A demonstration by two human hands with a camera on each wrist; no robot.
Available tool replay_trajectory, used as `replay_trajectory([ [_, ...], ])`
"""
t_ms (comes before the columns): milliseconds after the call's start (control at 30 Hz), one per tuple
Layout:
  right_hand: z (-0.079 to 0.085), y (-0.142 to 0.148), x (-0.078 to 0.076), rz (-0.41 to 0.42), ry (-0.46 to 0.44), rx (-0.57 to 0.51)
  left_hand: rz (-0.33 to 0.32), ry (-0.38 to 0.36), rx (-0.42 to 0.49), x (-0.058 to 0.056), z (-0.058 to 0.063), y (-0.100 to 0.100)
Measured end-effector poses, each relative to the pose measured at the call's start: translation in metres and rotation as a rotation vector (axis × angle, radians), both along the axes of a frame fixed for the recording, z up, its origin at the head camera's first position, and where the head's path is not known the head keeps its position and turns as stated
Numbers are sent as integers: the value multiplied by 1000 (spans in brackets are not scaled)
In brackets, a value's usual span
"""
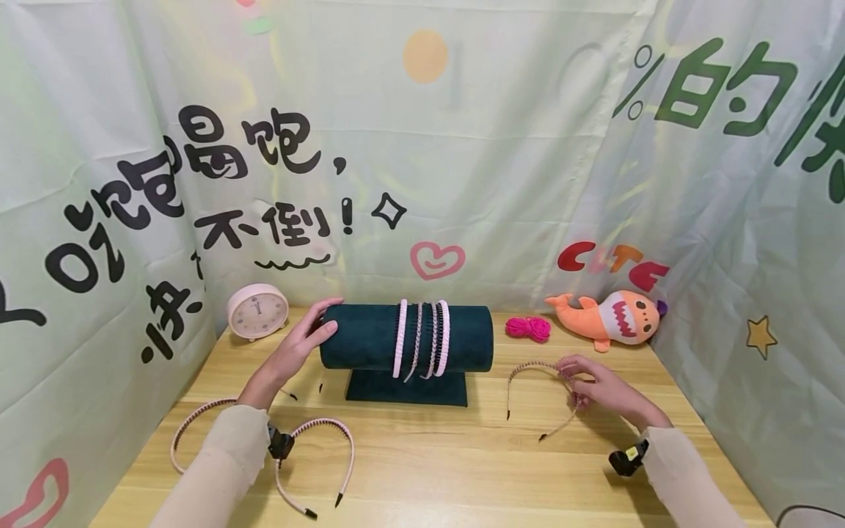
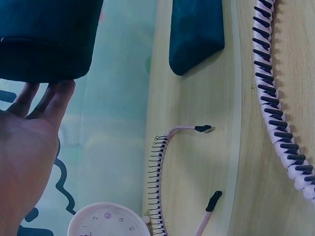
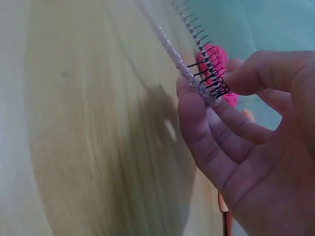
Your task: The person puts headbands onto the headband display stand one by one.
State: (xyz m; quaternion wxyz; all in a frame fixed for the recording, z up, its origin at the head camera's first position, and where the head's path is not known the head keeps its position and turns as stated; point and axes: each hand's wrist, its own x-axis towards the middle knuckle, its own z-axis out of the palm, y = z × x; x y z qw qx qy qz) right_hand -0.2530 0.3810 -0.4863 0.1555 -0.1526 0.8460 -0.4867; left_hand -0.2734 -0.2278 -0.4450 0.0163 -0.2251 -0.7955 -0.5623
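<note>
A dark green headband stand (image 1: pixel 363 341), a padded roll on a flat base, stands at the middle of the table. Several headbands circle the roll, among them a pale pink one (image 1: pixel 399 345) and a slim glittery one (image 1: pixel 416 341). My left hand (image 1: pixel 300 345) grips the roll's left end, thumb in front and fingers over the top; in the left wrist view, fingers (image 2: pixel 54 101) touch its end. To the right, my right hand (image 3: pixel 256 142) pinches a glittery headband (image 3: pixel 170 46) with black comb teeth between thumb and fingers. Its tips (image 1: pixel 543 437) point toward me.
Two pink headbands lie at the left: one (image 1: pixel 348 433) beside my left sleeve, another (image 1: pixel 188 422) partly behind that arm. A pink clock (image 1: pixel 257 312) stands back left. Bright pink yarn (image 1: pixel 528 328) and an orange plush shark (image 1: pixel 620 319) are back right. Fabric walls surround the table.
</note>
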Motion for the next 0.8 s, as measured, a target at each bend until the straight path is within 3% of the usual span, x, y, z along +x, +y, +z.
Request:
replay_trajectory([
  [167, -1, 1, 2, -1, 20, 19, -4, 10, -12, 0, 0, 0],
  [400, -2, 6, 4, -63, 58, 60, -5, 4, 4, 0, 0, 0],
  [567, -3, 12, 6, -17, 70, 25, -9, 8, 4, -1, 0, 0],
  [800, -1, 16, 13, -16, 13, 3, -10, 4, 3, -1, 0, 0],
])
